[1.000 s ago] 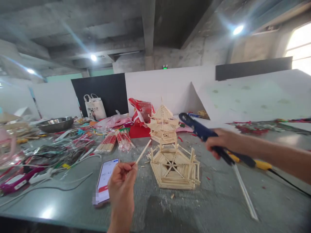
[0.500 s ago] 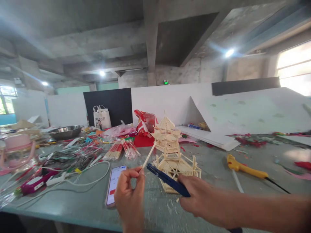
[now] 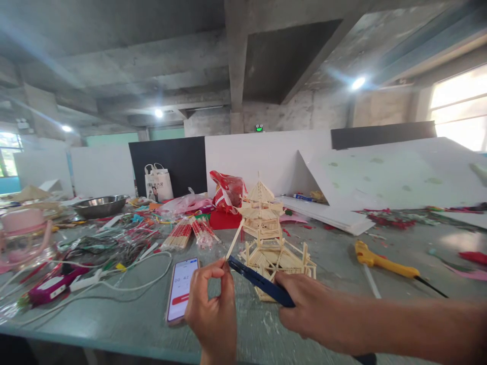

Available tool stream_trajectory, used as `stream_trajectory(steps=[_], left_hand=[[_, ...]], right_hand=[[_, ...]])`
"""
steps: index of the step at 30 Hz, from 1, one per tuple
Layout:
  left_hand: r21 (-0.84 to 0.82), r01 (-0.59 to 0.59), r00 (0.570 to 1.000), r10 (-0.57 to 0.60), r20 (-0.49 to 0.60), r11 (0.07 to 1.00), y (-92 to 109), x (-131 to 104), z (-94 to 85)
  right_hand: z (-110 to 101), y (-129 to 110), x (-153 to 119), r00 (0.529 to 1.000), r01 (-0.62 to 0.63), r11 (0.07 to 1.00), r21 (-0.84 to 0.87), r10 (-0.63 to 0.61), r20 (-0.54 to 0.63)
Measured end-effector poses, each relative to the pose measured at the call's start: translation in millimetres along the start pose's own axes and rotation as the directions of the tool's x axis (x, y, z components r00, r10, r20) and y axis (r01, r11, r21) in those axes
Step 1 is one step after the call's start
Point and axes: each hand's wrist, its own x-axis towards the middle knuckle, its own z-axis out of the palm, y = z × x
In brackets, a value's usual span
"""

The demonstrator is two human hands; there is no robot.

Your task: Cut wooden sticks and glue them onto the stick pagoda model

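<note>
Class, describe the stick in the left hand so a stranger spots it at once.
On the grey table, find the tiered tower near the middle. Just left of it, the left hand pinches one pale stick, slanting up. Unlike the bundled sticks beyond, it is held singly, with a dark blue tool at its lower end.

Up top it's raw concrete ceiling (image 3: pixel 152 45) crossed by a heavy beam (image 3: pixel 237 76), bright lamps (image 3: pixel 358 83) flaring, daylight blazing through the right-hand window (image 3: pixel 460 114) while a smaller left-hand window (image 3: pixel 8 154) glows too, and a green-lit sign (image 3: pixel 259 128) shines above white panels (image 3: pixel 266 158) and a black panel (image 3: pixel 171 157) behind the grey-green table (image 3: pixel 122 319).
</note>
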Motion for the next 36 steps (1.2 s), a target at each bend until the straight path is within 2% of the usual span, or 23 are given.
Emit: stream_trajectory(steps=[6,12,15,20,24,32,34,36], left_hand=[[0.129,-0.255,0.966,0.258,-0.007,0.958,-6,3,2.6],[0.213,-0.377,0.925,0.378,0.039,0.901,-10,4,5.1],[0.219,-0.392,0.918,0.393,0.040,0.893,-11,5,7.6],[0.216,-0.363,0.930,0.365,0.033,0.906,-12,6,10.5],[0.210,-0.323,0.946,0.322,0.039,0.923,-13,4,11.3],[0.258,-0.378,0.925,0.375,0.063,0.889,-16,3,14.2],[0.266,-0.392,0.919,0.389,0.065,0.880,-17,2,15.4],[0.271,-0.384,0.922,0.381,0.066,0.883,-20,0,16.8]], right_hand=[[-6,-11,-2,0.999,-0.027,0.999,-0.022,0.027,0.018],[-4,-5,2,0.998,-0.060,0.998,-0.002,0.060,0.033],[-3,-2,6,0.996,-0.079,0.996,0.027,0.078,0.050],[-2,3,9,0.996,-0.029,0.999,0.027,0.027,0.081],[-1,6,10,0.986,-0.084,0.994,0.070,0.073,0.149],[-5,8,16,0.974,-0.029,0.999,-0.033,0.036,0.224],[-5,8,16,0.971,-0.056,0.998,-0.014,0.058,0.230],[-3,7,16,0.967,-0.139,0.989,0.059,0.122,0.225]])
